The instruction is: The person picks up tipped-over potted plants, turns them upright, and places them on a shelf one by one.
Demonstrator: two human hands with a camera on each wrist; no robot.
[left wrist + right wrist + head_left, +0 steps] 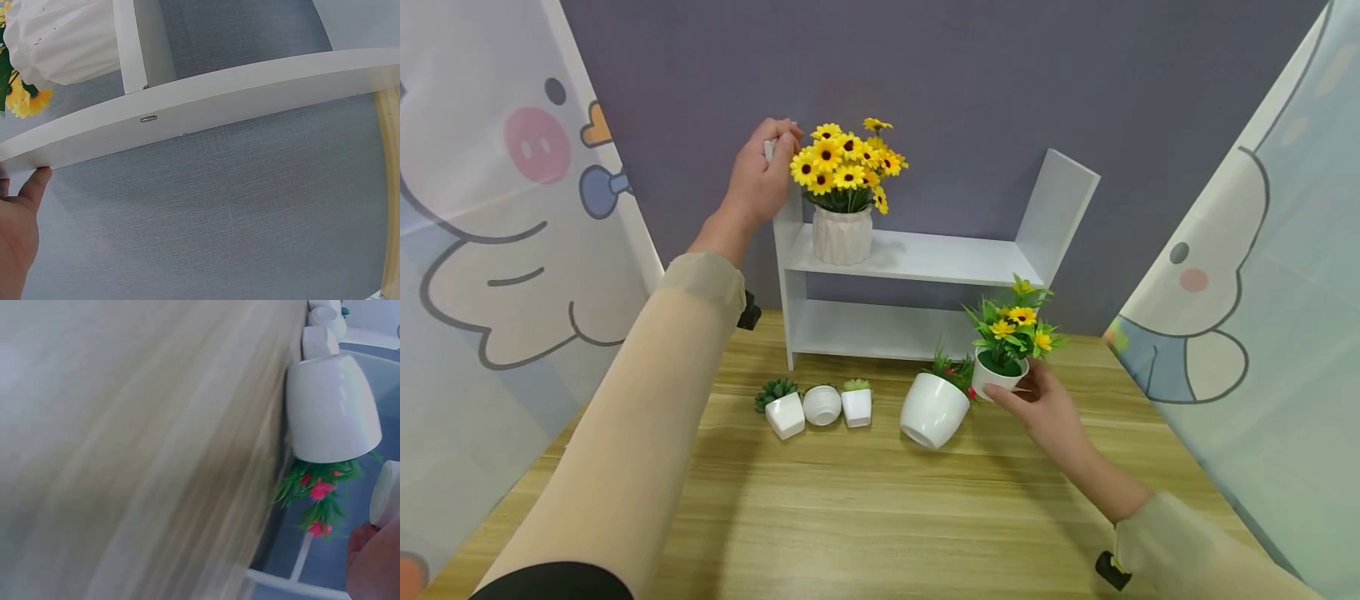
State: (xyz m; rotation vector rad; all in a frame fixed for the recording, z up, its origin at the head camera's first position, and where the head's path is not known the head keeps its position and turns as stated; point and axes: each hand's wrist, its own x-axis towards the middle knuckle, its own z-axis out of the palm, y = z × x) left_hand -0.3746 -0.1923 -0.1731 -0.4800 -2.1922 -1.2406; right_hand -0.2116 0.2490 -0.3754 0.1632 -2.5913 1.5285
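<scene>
My left hand (767, 171) grips the top of the left side panel of a white two-tier shelf (917, 254); in the left wrist view a fingertip presses the panel's face. Beside that hand, a ribbed white pot of yellow daisy-like flowers (842, 237) stands on the upper shelf. With my right hand (1048, 408) I hold a small white pot of yellow flowers and green leaves (1000, 379) in front of the shelf's right end, fingers and thumb around the pot. Just left of it, a larger white pot with red flowers (934, 410) lies tipped on the table.
Three small white succulent pots, a square one (786, 417), a round one (822, 406) and another square one (857, 408), lie in a row on the wooden table (850, 517). A grey wall (940, 100) rises behind the shelf, with cartoon-printed panels (535, 275) at both sides.
</scene>
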